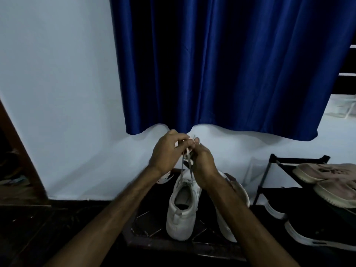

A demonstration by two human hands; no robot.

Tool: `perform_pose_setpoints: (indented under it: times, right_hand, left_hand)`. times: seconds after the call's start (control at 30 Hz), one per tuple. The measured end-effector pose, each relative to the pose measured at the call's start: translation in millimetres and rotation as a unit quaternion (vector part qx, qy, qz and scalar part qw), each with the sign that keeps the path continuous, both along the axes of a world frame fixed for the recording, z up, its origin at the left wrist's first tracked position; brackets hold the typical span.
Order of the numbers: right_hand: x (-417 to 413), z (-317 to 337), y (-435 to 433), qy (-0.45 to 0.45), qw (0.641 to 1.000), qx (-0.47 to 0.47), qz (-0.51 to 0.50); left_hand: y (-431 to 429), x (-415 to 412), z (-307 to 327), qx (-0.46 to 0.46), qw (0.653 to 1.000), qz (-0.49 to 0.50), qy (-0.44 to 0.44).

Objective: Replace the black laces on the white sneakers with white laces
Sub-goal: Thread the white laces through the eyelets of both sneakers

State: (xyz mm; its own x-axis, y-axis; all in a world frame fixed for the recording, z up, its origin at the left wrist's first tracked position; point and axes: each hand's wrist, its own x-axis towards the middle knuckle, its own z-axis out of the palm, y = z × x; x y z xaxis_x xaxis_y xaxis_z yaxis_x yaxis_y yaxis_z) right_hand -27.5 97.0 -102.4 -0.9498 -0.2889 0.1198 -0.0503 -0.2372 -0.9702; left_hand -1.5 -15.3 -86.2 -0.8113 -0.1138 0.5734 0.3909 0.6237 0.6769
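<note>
Two bare forearms reach out from below over the dark floor; between them a white low-top sneaker stands upright on a dark patterned mat, heel towards the person, its opening facing up; a second white sneaker sits just beside it on the right, largely hidden behind the right forearm. From the upright sneaker two strands of a pale flat shoelace rise to the hands, which are lifted above the shoe's front; the left hand has its fingers curled in and pinches the lace near its end; the right hand meets it fingertip to fingertip and pinches the same lace; what shape the lace takes between the fingers I cannot tell. Behind the left wrist a bit of a white-and-black shoe peeks out. Off to the right stands a black metal shoe rack; a pair of pinkish-beige trainers rests on its top shelf; black shoes with white soles sit lower down. Beyond all this is the plain white wall; a deep blue satin curtain hangs against it, its hem just above the hands; a brown wooden door frame edges the far left.
</note>
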Motion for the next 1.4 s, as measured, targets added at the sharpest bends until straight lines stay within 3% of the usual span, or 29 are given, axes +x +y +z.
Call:
perform_pose_setpoints:
  times: [0.13,0.23,0.33,0.43,0.53,0.6,0.7,0.8,0.87,0.9,0.93,0.97,1.03,1.13,1.2,1.33,1.4]
  right_hand:
    - [4.4,-14.7,-5.8,-0.087,0.993,-0.075,0.016]
    - [-11.3,-13.1,7.9,-0.188,0.966,-0.177,-0.027]
    - [-24.6,-14.3,19.3,-0.245,0.942,-0.225,-0.044]
    - [-25.9,-13.5,21.9,-0.242,0.949,-0.202,-0.003]
    - [-22.7,-8.7,22.1,-0.221,0.964,-0.143,0.046]
    - [-19.8,-6.2,20.8,-0.217,0.965,-0.137,0.053]
    - [-12.2,-7.0,20.0,-0.222,0.962,-0.159,0.017]
    - [4.6,-12.7,18.2,-0.213,0.957,-0.198,-0.014]
    - [23.2,-19.3,17.9,-0.19,0.96,-0.203,0.017]
    - [33.3,-24.7,18.8,-0.137,0.978,-0.149,0.043]
    - [41.7,-32.2,20.7,-0.047,0.996,-0.032,0.07]
    - [48.1,-38.6,22.5,0.063,0.987,0.12,0.088]
    - [50.9,-42.5,27.3,0.247,0.896,0.357,0.097]
    - [40.8,-34.3,25.5,0.354,0.747,0.544,0.143]
    - [36.0,-29.7,19.7,0.345,0.681,0.625,0.163]
    - [32.4,-34.4,19.5,0.29,0.589,0.717,0.236]
    - [31.5,-36.5,15.9,0.283,0.515,0.771,0.243]
  left_hand:
    - [-0.6,9.5,-3.5,0.055,0.997,0.046,0.014]
    - [3.4,26.8,-13.7,0.072,0.995,0.063,0.005]
    - [-1.7,37.5,-36.7,-0.097,0.989,0.04,-0.103]
    - [2.4,38.5,-51.4,-0.228,0.94,-0.035,-0.249]
    - [20.2,32.2,-62.7,-0.371,0.898,0.028,-0.235]
    - [31.8,29.4,-69.4,-0.404,0.88,0.083,-0.237]
    - [41.8,23.2,-79.6,-0.389,0.881,0.148,-0.225]
    - [40.0,22.4,-83.5,-0.297,0.925,0.16,-0.175]
    - [26.4,28.1,-76.7,-0.219,0.949,0.16,-0.16]
    - [18.0,30.6,-73.9,-0.185,0.959,0.152,-0.151]
    - [10.0,33.1,-71.8,-0.159,0.968,0.134,-0.139]
    - [4.1,34.8,-70.0,-0.145,0.975,0.109,-0.132]
    - [0.3,37.4,-67.4,-0.164,0.974,0.076,-0.139]
    - [-1.6,36.0,-70.2,-0.187,0.968,0.079,-0.145]
    - [-4.9,32.6,-74.1,-0.195,0.968,0.082,-0.137]
    - [-10.6,23.4,-77.6,-0.144,0.974,0.057,-0.167]
    - [-10.3,21.4,-77.4,-0.115,0.976,0.046,-0.178]
